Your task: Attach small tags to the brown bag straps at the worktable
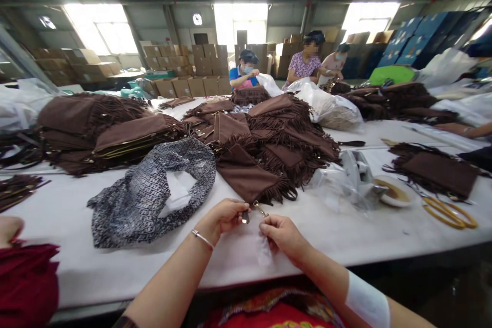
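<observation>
A brown fringed pouch [246, 177] lies on the white table before me, one corner pointing towards my hands. My left hand [229, 213] is closed, pinching a small dark tab [245, 217] with a shiny end at that corner. A gold-coloured metal clasp [260, 208] extends from the corner to my right hand [283, 236]. The right fingers are pinched together at the clasp's lower end, where a strip of thin white wrapping [264, 252] hangs down. Exactly what lies between those fingertips is partly hidden.
Brown fringed pouches are heaped at the centre [284, 133] and left [88, 123]. A patterned bag [154, 195] lies left; clear plastic [346, 184], a tape roll [395, 190] and yellow-handled scissors [449, 213] lie right. Co-workers sit across; a red sleeve [28, 282] is at left.
</observation>
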